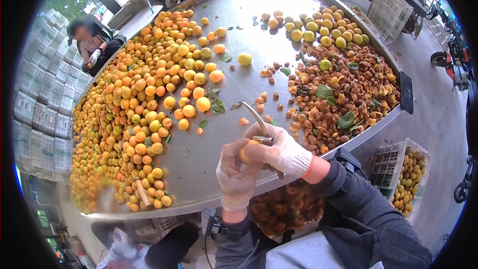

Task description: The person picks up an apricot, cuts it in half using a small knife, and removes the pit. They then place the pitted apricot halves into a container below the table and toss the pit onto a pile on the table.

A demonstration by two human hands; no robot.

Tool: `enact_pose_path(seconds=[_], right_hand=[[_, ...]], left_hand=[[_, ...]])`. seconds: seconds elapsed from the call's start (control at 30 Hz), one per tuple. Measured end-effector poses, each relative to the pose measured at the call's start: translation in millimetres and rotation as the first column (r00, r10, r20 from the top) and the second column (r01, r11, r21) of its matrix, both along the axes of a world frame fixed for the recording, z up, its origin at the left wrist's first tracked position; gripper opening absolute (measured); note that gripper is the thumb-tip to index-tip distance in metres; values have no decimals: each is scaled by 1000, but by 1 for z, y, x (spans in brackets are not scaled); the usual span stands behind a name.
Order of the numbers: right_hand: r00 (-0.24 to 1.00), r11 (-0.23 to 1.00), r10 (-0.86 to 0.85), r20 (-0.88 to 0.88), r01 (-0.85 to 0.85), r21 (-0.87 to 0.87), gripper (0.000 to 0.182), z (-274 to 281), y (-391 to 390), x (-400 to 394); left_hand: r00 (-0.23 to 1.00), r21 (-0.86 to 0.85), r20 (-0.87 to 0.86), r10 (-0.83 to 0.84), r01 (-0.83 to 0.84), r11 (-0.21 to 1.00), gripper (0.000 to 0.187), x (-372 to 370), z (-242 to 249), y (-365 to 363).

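Note:
At the table's near edge, my two gloved hands are pressed together. My left hand (235, 177) is closed around an orange apricot (245, 155), mostly covered by fingers. My right hand (285, 152) grips a small curved knife (256, 117); its thin metal blade arcs up and to the left, and its handle is hidden in the fist. Part of the right fingers touches the left hand and the fruit. Below the hands, against my lap, sits a container of halved apricots (289, 206).
A big heap of whole apricots (149, 89) covers the left of the metal table (199, 142). Brown pits and scraps (343, 89) with leaves lie at right. A crate of apricots (398, 164) stands on the floor at right. Other people (94, 45) work around the table.

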State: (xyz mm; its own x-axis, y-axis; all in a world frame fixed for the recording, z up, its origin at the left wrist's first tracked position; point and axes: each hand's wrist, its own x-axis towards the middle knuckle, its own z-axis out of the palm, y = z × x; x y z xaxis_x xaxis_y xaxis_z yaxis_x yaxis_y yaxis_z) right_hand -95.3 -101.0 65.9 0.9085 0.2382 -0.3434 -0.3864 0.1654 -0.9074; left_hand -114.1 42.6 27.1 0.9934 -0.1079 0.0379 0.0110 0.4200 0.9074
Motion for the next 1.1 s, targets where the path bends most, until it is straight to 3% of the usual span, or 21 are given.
enact_pose_path(seconds=[0.17, 0.23, 0.3, 0.33, 0.4, 0.43, 0.5, 0.53, 0.57, 0.6, 0.63, 0.7, 0.73, 0.77, 0.83, 0.87, 0.9, 0.93, 0.97, 1.0, 1.1], right_hand=[[1000, 999, -15, -17, 16, 52, 26, -15, 4, 8], [986, 950, -65, -151, 107, 294, 24, -18, 5, 8], [986, 932, -77, -150, 124, 340, 25, -15, 7, 10], [984, 940, -99, -150, 142, 310, 25, -12, 1, 13], [978, 953, -162, -130, 190, 237, 25, -9, -7, 17], [978, 953, -162, -132, 189, 235, 25, -11, -10, 18], [959, 953, -239, -155, 262, 150, 25, -15, -15, 20], [962, 961, -216, -167, 239, 136, 25, -9, -18, 19], [960, 960, -225, -164, 248, 133, 25, -8, -18, 18], [972, 972, -194, -132, 208, 109, 26, -7, -16, 17], [982, 982, -160, -102, 169, 83, 26, -7, -16, 16], [991, 990, -95, -99, 104, 90, 28, -6, -16, 12], [995, 999, -33, -98, 37, 37, 28, -4, -11, 10], [995, 999, 33, -97, -35, -14, 28, -1, -5, 8], [982, 984, 180, 51, -179, -21, 25, -8, 10, 3], [895, 987, 96, 435, -31, -155, 24, -38, 21, 6], [656, 963, 64, 752, 158, -219, 24, -40, 30, 11], [660, 963, 67, 748, 154, -222, 24, -39, 28, 9], [853, 979, -68, 517, 156, -128, 23, -35, 23, 6], [959, 982, -174, 223, 187, -38, 21, -18, 19, 6], [905, 839, -422, -49, 410, 358, 16, -2, 2, 15]], left_hand=[[994, 156, -59, 90, -80, 985, 41, 5, -11, 12], [986, 184, -85, 140, -123, 975, 42, 7, -15, 16], [943, -251, -300, 143, -223, 942, 47, 13, -13, 16], [943, -246, -300, 146, -225, 943, 47, 13, -12, 19], [943, -453, -326, -74, -87, 887, 48, 12, -12, 27], [942, -453, -328, -73, -89, 887, 48, 10, -13, 30], [927, -277, -353, -128, 27, 960, 51, 2, -16, 39], [926, -280, -351, -136, 34, 959, 51, -1, -14, 44], [931, -75, -143, -335, 328, 942, 54, -3, -11, 47], [833, 185, 20, -553, 541, 821, 56, -4, -9, 48], [828, 182, 21, -561, 549, 816, 56, -6, -12, 44], [927, 83, -220, -303, 327, 941, 63, -13, -17, 34], [946, 259, -267, -184, 254, 932, 69, -11, -16, 35], [947, 261, -269, -176, 248, 933, 69, -8, -16, 32], [924, -218, -348, -159, 85, 972, 71, -1, -20, 23], [947, -111, -166, -274, 258, 960, 70, 4, -24, 26], [947, -112, -169, -273, 257, 960, 70, 4, -25, 26], [953, -39, -236, -190, 186, 982, 70, 3, -28, 24], [950, 41, -295, -101, 118, 992, 70, 1, -29, 22], [946, -2, -322, -23, 24, 1000, 68, 0, -28, 17], [860, -97, -507, -56, 7, 995, 65, 2, -25, 21]])
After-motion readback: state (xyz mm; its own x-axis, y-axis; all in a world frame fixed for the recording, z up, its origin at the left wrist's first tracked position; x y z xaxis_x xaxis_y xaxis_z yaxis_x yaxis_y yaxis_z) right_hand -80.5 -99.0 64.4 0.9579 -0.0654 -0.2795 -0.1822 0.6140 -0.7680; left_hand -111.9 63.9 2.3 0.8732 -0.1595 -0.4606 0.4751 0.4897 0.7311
